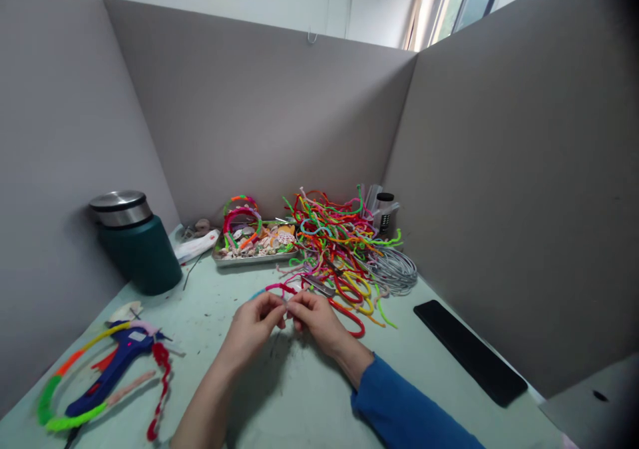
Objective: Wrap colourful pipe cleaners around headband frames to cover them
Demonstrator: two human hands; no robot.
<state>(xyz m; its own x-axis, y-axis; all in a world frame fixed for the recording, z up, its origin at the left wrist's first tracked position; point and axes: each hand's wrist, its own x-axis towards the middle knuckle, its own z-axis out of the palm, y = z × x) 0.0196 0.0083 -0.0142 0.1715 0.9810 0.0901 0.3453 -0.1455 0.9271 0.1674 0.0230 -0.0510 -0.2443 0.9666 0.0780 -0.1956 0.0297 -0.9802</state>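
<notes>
My left hand [259,319] and my right hand [312,316] meet low over the middle of the table, thumbs and forefingers pinched together. Just behind the fingertips curves a pipe cleaner strand [282,288], pink and red with a blue end. It runs into the pinch, where the fingers cover most of it. Beyond my right hand lie scissors with red handles [352,322] and a metal blade [319,285]. A large heap of colourful pipe cleaners [334,226] rises behind them.
A metal tray [254,260] holds small decorations and fuzzy rings. At left stand a green flask [142,256] and a blue glue gun [112,369] inside a multicoloured hoop [47,392]. Coiled grey wire [399,271] and a black slab [469,352] lie right. Grey partitions [264,110] enclose the table.
</notes>
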